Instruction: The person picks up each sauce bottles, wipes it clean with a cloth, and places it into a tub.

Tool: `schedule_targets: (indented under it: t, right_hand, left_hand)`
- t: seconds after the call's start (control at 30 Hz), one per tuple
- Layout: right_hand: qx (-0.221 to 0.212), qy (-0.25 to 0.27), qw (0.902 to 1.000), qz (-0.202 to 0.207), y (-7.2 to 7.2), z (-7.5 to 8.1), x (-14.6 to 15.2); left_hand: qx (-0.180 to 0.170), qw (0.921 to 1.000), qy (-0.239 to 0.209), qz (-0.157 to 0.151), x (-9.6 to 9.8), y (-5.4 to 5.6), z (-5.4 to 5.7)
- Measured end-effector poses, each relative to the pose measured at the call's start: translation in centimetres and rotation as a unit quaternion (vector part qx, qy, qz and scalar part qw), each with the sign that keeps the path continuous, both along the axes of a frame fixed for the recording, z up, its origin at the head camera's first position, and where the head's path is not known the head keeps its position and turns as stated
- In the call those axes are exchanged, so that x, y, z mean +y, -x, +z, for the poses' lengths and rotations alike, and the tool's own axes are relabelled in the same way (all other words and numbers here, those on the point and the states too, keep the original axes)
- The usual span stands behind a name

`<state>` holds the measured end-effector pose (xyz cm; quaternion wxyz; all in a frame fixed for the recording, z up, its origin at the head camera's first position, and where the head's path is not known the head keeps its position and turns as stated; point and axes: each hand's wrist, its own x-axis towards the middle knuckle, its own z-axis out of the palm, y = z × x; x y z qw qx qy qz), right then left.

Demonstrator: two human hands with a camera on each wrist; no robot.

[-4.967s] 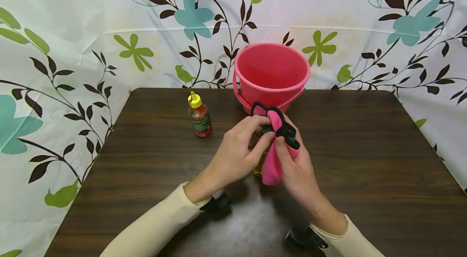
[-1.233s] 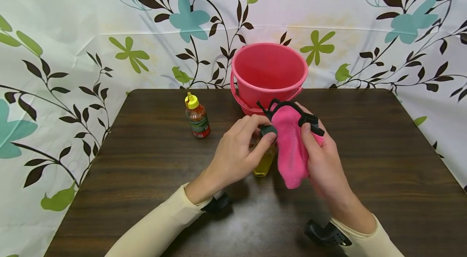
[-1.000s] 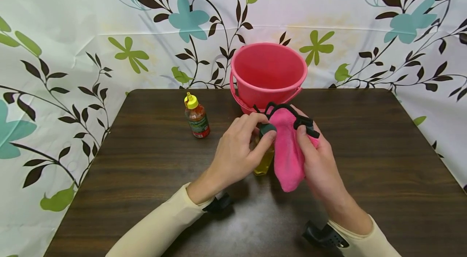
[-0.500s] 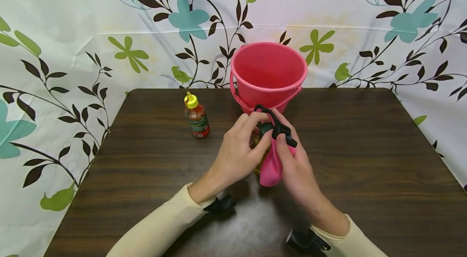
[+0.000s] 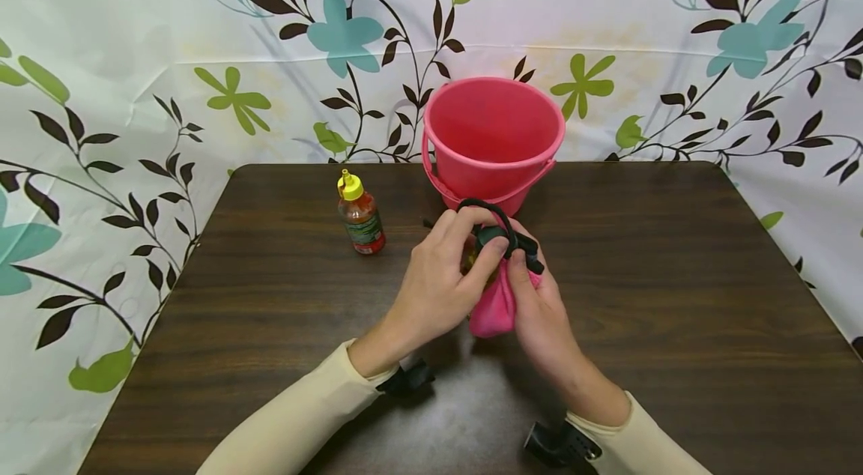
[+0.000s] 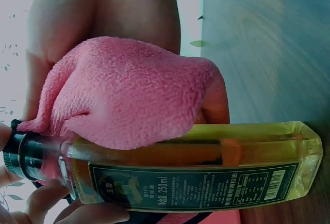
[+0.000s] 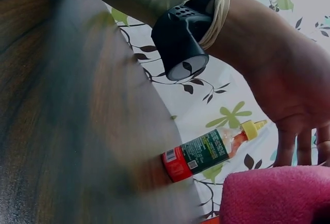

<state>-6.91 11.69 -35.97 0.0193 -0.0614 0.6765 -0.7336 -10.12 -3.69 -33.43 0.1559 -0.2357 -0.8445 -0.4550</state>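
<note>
In the head view my left hand (image 5: 438,273) pinches the dark cap (image 5: 491,237) of a bottle between thumb and fingers. The left wrist view shows it as a clear oil bottle (image 6: 206,188) of yellow oil with a dark green label. My right hand (image 5: 547,318) grips a pink cloth (image 5: 494,310) with black edging, bunched around the bottle's neck and upper side. Fuzzy cloth covers part of the bottle's shoulder in the left wrist view. From the head, the hands and cloth hide most of the bottle.
Behind the hands stands a pink bucket (image 5: 492,179) with its handle down. A red sauce bottle (image 5: 364,224) with a yellow nozzle cap stands to the left. The dark wooden table (image 5: 674,295) ends at a floral curtain (image 5: 236,10).
My right hand and the cloth hung apart on the bottle's right a second ago; they have moved left, bunching against the neck. The left hand keeps its hold on the cap.
</note>
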Motion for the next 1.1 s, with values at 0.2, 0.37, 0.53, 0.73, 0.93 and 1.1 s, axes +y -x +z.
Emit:
schedule_targets:
  t: [0.2,0.37,0.53,0.73,0.93,1.1]
  right_hand:
    - [-0.019,-0.005,0.9997,-0.013,0.0,-0.6,0.3]
    - [-0.031,-0.012,0.9993,-0.018,0.1,-1.1,0.6]
    - [-0.046,-0.014,0.9987,-0.016,0.0,-1.9,0.7]
    - [-0.111,-0.038,0.993,-0.013,0.2,-4.2,0.8]
    - [-0.118,-0.05,0.9917,0.006,0.5,-5.6,1.1]
    - [-0.133,-0.082,0.9876,0.011,1.0,-5.8,1.3]
  left_hand:
    - [0.009,0.9999,-0.001,-0.006,0.2,0.0,-0.1]
    - [0.009,0.9999,0.0,-0.009,0.2,0.0,-0.2]
    - [0.008,1.0,0.004,-0.002,0.1,-0.1,-0.1]
    - [0.007,1.0,0.005,-0.001,-0.2,-0.3,-0.1]
    - [0.003,0.9999,0.01,-0.009,-0.5,-0.4,-0.1]
    - [0.0,0.9999,0.009,-0.011,-0.7,-0.4,-0.1]
